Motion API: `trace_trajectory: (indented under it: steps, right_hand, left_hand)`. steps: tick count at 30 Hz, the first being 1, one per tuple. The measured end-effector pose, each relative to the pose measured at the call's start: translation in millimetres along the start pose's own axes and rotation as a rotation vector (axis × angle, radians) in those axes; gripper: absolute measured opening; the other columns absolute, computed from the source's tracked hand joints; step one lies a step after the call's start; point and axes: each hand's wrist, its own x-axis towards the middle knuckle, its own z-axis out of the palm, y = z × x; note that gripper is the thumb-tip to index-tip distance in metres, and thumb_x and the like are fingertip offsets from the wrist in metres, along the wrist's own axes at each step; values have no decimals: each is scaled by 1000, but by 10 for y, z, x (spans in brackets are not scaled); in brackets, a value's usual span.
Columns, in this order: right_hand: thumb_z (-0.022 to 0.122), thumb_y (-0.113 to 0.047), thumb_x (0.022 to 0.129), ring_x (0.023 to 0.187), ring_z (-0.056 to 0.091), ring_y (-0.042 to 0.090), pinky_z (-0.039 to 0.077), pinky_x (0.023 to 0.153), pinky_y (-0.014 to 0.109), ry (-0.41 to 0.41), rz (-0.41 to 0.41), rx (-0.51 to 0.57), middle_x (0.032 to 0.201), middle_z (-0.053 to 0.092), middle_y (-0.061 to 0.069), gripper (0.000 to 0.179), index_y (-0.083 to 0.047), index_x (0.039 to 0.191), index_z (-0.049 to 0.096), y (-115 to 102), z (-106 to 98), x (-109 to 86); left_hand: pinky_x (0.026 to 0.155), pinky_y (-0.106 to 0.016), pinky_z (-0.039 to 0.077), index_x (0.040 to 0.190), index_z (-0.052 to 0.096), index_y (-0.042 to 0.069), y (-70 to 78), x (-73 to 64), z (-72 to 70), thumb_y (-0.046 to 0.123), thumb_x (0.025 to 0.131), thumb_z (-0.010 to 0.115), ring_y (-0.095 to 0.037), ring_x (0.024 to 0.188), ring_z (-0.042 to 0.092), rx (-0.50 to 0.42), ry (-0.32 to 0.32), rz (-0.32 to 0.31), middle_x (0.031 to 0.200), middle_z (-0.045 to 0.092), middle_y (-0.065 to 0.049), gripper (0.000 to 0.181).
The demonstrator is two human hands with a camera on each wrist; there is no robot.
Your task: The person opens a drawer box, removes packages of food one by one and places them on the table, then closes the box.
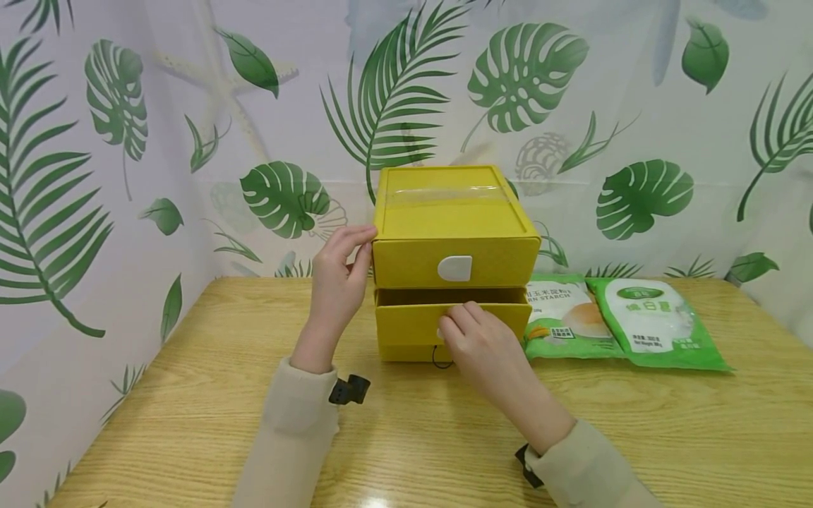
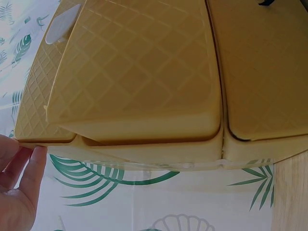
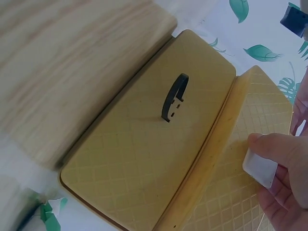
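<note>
A yellow drawer cabinet (image 1: 444, 219) with three stacked drawers stands on the table. Its middle drawer (image 1: 403, 324) is partly pulled out, leaving a dark gap under the top drawer (image 1: 406, 264). My right hand (image 1: 485, 353) pinches the white handle (image 3: 260, 168) of that middle drawer between thumb and fingers. At the cabinet's upper left edge, my left hand (image 1: 339, 282) touches the side with extended fingers. In the right wrist view, the bottom drawer (image 3: 134, 149) is closed and carries a black loop handle (image 3: 168, 101). The drawer's inside is mostly hidden.
Right of the cabinet lie two green and white bags, a corn starch bag (image 1: 565, 328) and another bag (image 1: 654, 324). Clear tape (image 1: 444, 194) crosses the cabinet top. A leaf-patterned cloth (image 1: 286, 106) hangs behind the wooden table (image 1: 171, 423).
</note>
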Motion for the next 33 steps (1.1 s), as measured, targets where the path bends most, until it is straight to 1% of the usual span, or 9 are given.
trace_trajectory:
  steps: [7, 14, 20, 28, 33]
  right_hand:
    - [64, -2, 78, 74, 50, 23, 48, 61, 28, 16, -2, 4, 84, 55, 10, 8, 0, 81, 58, 11, 9, -5]
    - [63, -6, 80, 80, 52, 24, 49, 66, 28, -4, 7, -15, 88, 57, 10, 8, 1, 85, 60, 13, 5, -3]
    - [64, -4, 79, 84, 53, 24, 49, 70, 28, -4, 16, -16, 92, 58, 11, 11, 1, 89, 61, 19, 23, -9]
    - [65, -3, 78, 86, 53, 24, 49, 71, 28, -12, 23, -27, 94, 58, 12, 16, 2, 93, 62, 22, 28, -15]
    - [67, -2, 77, 87, 54, 25, 49, 73, 29, -19, 29, -32, 97, 58, 13, 21, 2, 96, 62, 29, 30, -17]
  left_hand:
    - [57, -28, 53, 101, 63, -7, -7, -2, 4, -6, 86, 51, -22, 92, 57, 0, 2, 6, 100, 59, -15, 19]
    - [55, -28, 52, 100, 63, -7, -16, -3, 6, -6, 86, 51, -22, 92, 57, 6, 9, 20, 99, 59, -15, 19]
    - [55, -29, 52, 100, 63, -6, -24, 0, 11, -5, 86, 52, -22, 91, 58, 14, 12, 14, 99, 59, -14, 19]
    - [54, -33, 52, 100, 63, -7, -31, -1, 12, -5, 86, 52, -22, 90, 58, 12, 13, 21, 99, 59, -15, 19]
    - [54, -32, 52, 100, 63, -7, -27, -2, 13, -5, 86, 52, -22, 91, 58, 14, 12, 18, 99, 59, -15, 19]
